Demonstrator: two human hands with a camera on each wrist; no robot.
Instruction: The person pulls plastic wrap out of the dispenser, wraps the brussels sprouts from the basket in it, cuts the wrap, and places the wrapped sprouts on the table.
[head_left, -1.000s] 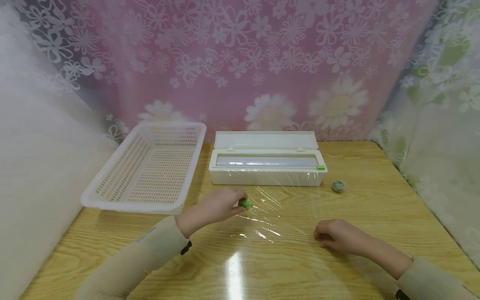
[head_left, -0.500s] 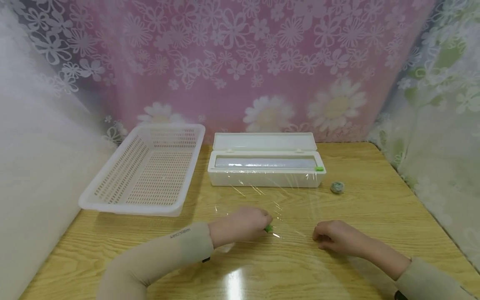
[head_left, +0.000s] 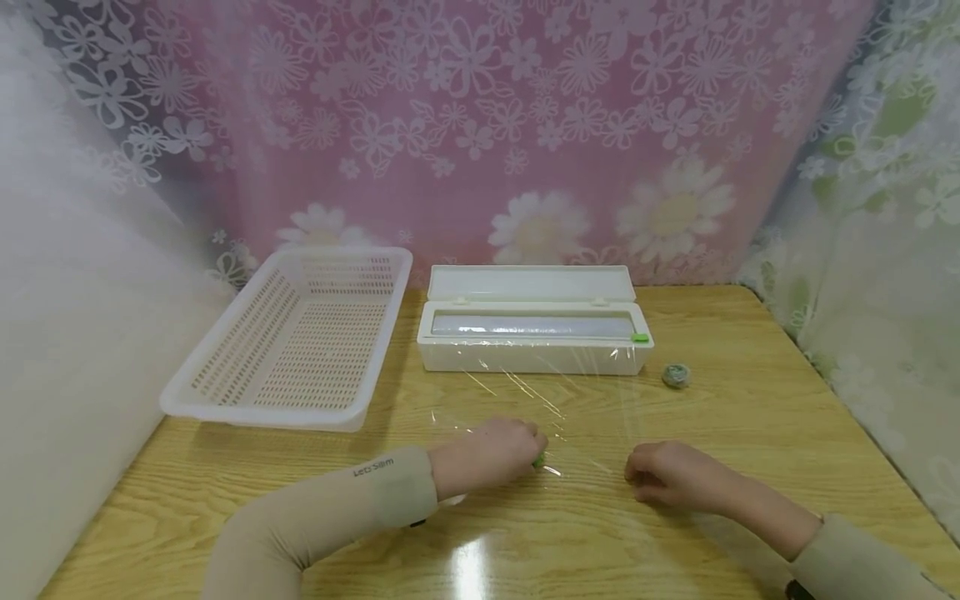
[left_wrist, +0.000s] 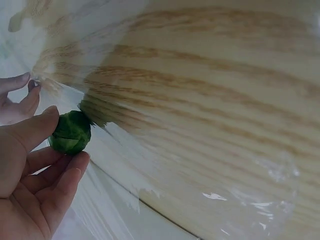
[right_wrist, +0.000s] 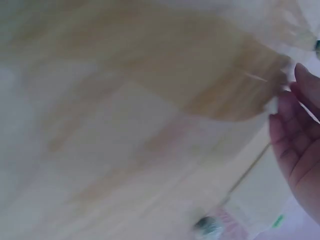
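Observation:
Near the middle of the table, my left hand (head_left: 491, 454) holds a Brussels sprout (left_wrist: 71, 132) between thumb and fingertips. The left wrist view shows it as a small, round, leafy green ball; in the head view the hand mostly covers it. Clear cling film (head_left: 525, 392) runs from a white dispenser box (head_left: 532, 358) toward me, creased and glinting around the sprout. Further right, my right hand (head_left: 678, 477) pinches the film's near right edge between thumb and fingers. In the right wrist view the film stretches away from those fingertips (right_wrist: 300, 70).
The box's lid (head_left: 531, 283) stands raised, with the film roll (head_left: 532, 325) inside and a green cutter slider (head_left: 640, 337) at its right end. A small film-wrapped green ball (head_left: 676, 376) lies to the right. At left stands a white slotted basket (head_left: 258, 410).
My left hand has come right and nearer to me with the Brussels sprout, down onto the film; over the last half second it barely shifted. The right hand stays in place.

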